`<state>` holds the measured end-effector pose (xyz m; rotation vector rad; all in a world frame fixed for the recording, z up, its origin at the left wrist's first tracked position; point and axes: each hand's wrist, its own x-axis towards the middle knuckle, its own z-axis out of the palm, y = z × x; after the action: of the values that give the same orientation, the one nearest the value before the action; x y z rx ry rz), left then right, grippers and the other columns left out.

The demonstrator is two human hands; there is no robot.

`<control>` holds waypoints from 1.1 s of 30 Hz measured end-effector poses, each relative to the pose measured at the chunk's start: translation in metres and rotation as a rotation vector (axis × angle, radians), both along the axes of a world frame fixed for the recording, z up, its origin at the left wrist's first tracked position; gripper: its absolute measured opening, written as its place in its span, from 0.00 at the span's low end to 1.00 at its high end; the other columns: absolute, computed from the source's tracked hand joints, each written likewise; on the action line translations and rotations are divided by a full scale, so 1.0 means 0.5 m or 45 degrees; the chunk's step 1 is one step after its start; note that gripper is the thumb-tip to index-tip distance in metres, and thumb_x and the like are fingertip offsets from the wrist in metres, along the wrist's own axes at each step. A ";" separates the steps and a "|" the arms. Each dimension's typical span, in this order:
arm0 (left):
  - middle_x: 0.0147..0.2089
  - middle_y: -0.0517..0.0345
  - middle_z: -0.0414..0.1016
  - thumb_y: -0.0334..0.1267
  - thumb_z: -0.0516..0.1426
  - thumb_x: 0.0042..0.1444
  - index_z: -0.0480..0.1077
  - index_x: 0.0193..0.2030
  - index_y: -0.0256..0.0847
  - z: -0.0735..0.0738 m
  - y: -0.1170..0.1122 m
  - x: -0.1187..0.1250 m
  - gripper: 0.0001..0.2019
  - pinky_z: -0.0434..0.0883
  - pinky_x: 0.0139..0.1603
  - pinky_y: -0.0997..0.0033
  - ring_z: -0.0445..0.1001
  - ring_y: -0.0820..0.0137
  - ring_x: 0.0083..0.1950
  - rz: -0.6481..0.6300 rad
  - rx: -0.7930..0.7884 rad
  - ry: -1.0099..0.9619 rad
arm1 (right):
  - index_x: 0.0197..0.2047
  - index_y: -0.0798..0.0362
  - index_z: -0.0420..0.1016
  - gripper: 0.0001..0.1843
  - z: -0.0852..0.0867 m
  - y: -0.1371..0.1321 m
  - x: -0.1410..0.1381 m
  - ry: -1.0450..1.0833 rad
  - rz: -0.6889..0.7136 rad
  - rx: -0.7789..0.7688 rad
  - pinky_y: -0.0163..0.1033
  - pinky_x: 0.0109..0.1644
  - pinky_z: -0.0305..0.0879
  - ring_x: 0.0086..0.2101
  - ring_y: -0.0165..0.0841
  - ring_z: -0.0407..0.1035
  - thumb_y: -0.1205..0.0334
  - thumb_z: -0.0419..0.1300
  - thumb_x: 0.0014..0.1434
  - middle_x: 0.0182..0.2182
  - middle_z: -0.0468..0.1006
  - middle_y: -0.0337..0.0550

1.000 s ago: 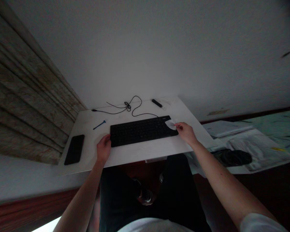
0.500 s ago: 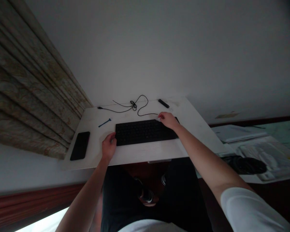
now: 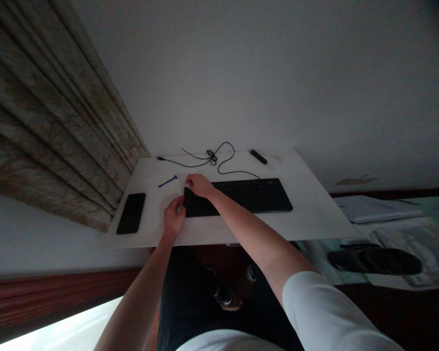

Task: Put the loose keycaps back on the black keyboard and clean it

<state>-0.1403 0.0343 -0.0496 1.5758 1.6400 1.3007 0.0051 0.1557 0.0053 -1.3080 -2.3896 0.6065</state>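
A black keyboard (image 3: 254,195) lies flat on the white table (image 3: 205,231). My left hand (image 3: 174,218) grips its left end, thumb and fingers closed around the edge. My right hand (image 3: 200,185) reaches across to the keyboard's far left corner, with its fingers pinched together. What they pinch is too small and dark to make out. My right forearm covers part of the keys. From the keyboard's back edge runs a black cable (image 3: 237,171), tied in a loose bundle near the wall.
A black phone (image 3: 130,213) lies at the table's left, and a small blue brush-like tool (image 3: 168,181) sits behind my left hand. At the back right is a black stick-shaped item (image 3: 258,156). Curtains (image 3: 69,117) hang left; papers and a black object (image 3: 375,260) lie right.
My right hand has moved left along the keyboard's back edge, from near its right end to the left corner. My left hand stays on the left end. The view has shifted slightly.
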 end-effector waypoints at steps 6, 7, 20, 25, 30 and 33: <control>0.54 0.47 0.75 0.26 0.53 0.53 0.67 0.58 0.42 -0.006 0.002 -0.004 0.24 0.71 0.61 0.55 0.76 0.61 0.55 0.168 0.129 -0.104 | 0.49 0.56 0.76 0.16 0.015 -0.034 -0.073 -0.089 0.170 -0.001 0.38 0.51 0.65 0.47 0.37 0.74 0.75 0.54 0.62 0.45 0.82 0.51; 0.55 0.47 0.74 0.27 0.53 0.53 0.67 0.57 0.42 -0.007 0.002 -0.005 0.23 0.70 0.61 0.55 0.75 0.62 0.56 0.189 0.155 -0.128 | 0.49 0.56 0.76 0.15 0.015 -0.049 -0.076 -0.111 0.207 0.010 0.39 0.50 0.65 0.46 0.38 0.75 0.75 0.54 0.62 0.45 0.82 0.51; 0.47 0.51 0.77 0.43 0.52 0.64 0.74 0.46 0.41 0.016 -0.003 -0.005 0.13 0.70 0.60 0.58 0.75 0.62 0.51 0.129 0.060 -0.060 | 0.52 0.59 0.78 0.18 0.013 -0.135 0.040 -0.237 0.147 0.207 0.44 0.53 0.63 0.47 0.42 0.70 0.75 0.51 0.64 0.46 0.78 0.55; 0.48 0.51 0.79 0.42 0.54 0.62 0.75 0.47 0.41 0.028 -0.002 0.001 0.13 0.72 0.59 0.58 0.76 0.62 0.51 0.070 0.015 0.022 | 0.56 0.54 0.78 0.24 -0.004 -0.135 0.180 -0.328 0.034 0.240 0.45 0.52 0.62 0.46 0.41 0.66 0.77 0.51 0.63 0.46 0.76 0.53; 0.49 0.50 0.79 0.41 0.54 0.62 0.75 0.48 0.40 0.024 -0.001 -0.002 0.13 0.71 0.61 0.56 0.77 0.61 0.52 0.036 -0.014 0.055 | 0.58 0.52 0.78 0.28 -0.033 -0.179 0.371 -0.409 -0.121 0.304 0.44 0.51 0.61 0.43 0.40 0.65 0.79 0.51 0.59 0.44 0.75 0.50; 0.49 0.49 0.79 0.40 0.54 0.61 0.75 0.47 0.40 0.021 0.000 0.000 0.13 0.70 0.62 0.55 0.77 0.61 0.53 0.039 -0.013 0.063 | 0.58 0.53 0.78 0.29 -0.046 -0.198 0.490 -0.473 -0.266 0.317 0.45 0.50 0.61 0.42 0.41 0.65 0.79 0.52 0.57 0.43 0.75 0.52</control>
<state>-0.1402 0.0341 -0.0392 1.5946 1.7040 1.2763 0.2502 0.0569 -0.0180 -1.6394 -2.4584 0.0029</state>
